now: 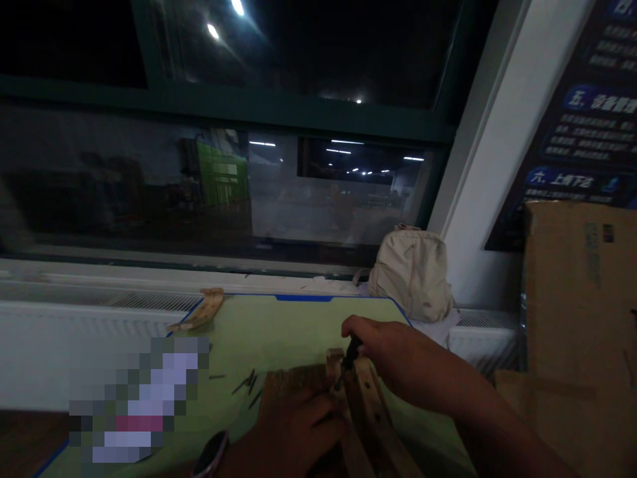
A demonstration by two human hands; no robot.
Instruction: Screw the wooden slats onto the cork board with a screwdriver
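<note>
My right hand (383, 348) is closed around the dark handle of a screwdriver (352, 352), which points down at a wooden assembly. That assembly has curved, light wooden strips (381, 425) with dark holes and a browner wooden board (281, 385) beside them. My left hand (306, 428) lies over the board, its fingers bent against the near strip and holding the wood. Its fingertips are partly hidden in shadow. Several dark screws or nails (249, 383) lie loose on the pale green tabletop (279, 332), left of the board.
Another curved wooden piece (206, 309) lies at the table's far left corner. A pixelated patch (154, 395) covers something on the left. Beyond the table are a radiator (60, 352), a window and a beige backpack (413, 269). Cardboard boxes (577, 285) stand at right.
</note>
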